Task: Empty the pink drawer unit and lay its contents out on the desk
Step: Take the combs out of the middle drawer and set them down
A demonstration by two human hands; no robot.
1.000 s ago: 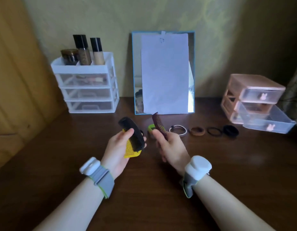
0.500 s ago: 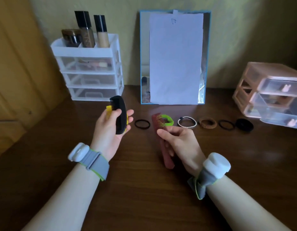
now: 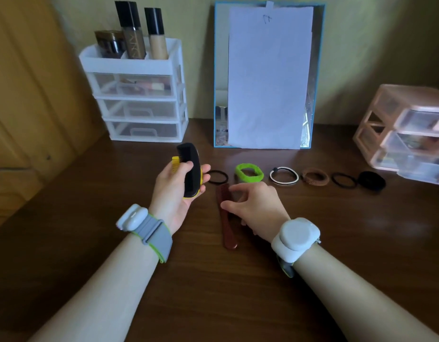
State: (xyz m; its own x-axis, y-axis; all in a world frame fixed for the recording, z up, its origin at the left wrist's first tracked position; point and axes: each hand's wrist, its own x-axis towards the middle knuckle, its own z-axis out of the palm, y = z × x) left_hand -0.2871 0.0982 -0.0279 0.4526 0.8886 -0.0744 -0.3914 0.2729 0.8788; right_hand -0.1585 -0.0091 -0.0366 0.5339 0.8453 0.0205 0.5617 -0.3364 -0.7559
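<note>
The pink drawer unit [image 3: 386, 99] stands at the far right with its lower drawers pulled out. A row of several hair ties lies on the desk, from a thin black one [image 3: 217, 176] and a green one [image 3: 249, 172] to a thick black one [image 3: 372, 180]. My left hand [image 3: 175, 193] holds a black comb [image 3: 190, 166] and a yellow comb [image 3: 175, 162] together, above the desk. A dark red comb [image 3: 228, 233] lies flat on the desk below the green tie. My right hand [image 3: 258, 206] hovers over its middle, fingers apart, thumb touching it.
A white drawer unit [image 3: 139, 102] with cosmetic bottles [image 3: 132, 33] on top stands at the back left. A blue-framed mirror [image 3: 216, 70] covered with paper leans on the wall in the middle. A wooden panel [image 3: 28, 95] borders the desk on the left.
My right hand lowered the dark red comb from upright in the air to flat on the desk and loosened its fingers. My left hand kept the black and yellow combs.
</note>
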